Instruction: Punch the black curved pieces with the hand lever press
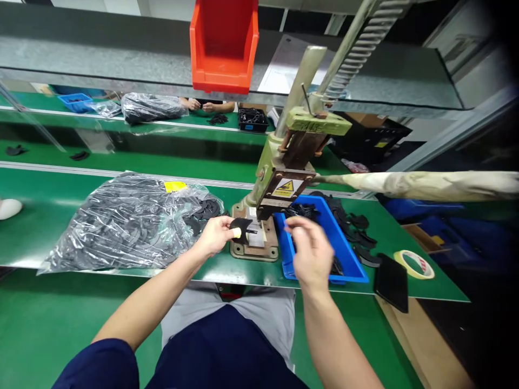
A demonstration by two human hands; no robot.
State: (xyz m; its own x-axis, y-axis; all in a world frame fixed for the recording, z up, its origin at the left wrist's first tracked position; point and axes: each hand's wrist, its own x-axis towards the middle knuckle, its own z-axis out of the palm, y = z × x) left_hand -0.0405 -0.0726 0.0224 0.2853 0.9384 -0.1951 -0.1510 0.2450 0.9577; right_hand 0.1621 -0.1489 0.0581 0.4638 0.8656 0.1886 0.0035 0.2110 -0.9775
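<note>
My left hand [217, 235] pinches a flat black part [241, 226] and holds it on the base of a green hand press [279, 162], under the ram. A yellow cot covers one fingertip. My right hand [310, 251] hovers over the blue tray [348, 265] beside the press, fingers loosely curled and blurred; I see nothing in them. The tray holds more black parts.
A clear bag [125, 221] of black parts lies left of the press. Loose black parts [360, 232], a tape roll [414, 263] and a black slab [391, 281] lie to the right. The padded press lever [425, 185] juts right. A red bin [224, 43] hangs overhead. Another person's hands [203, 105] work across the line.
</note>
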